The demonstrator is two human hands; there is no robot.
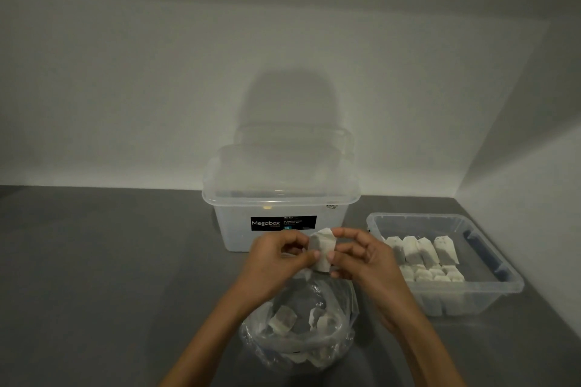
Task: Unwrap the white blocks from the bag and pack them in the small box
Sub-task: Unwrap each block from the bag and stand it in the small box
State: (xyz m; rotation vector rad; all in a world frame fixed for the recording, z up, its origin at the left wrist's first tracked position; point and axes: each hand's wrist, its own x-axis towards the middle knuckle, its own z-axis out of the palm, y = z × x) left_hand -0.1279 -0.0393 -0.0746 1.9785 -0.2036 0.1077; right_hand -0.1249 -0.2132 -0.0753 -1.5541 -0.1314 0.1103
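Note:
A small white block in a thin wrapper is held up between both hands above the table. My left hand pinches its left side and my right hand pinches its right side. Below them a clear plastic bag lies open near the front edge, with several wrapped white blocks inside. On the right stands the small clear box, holding several white blocks in rows along its left half.
A large lidded translucent tub labelled Megabox stands behind my hands against the wall. The grey table stretches to the left. A wall closes the right side, just beyond the small box.

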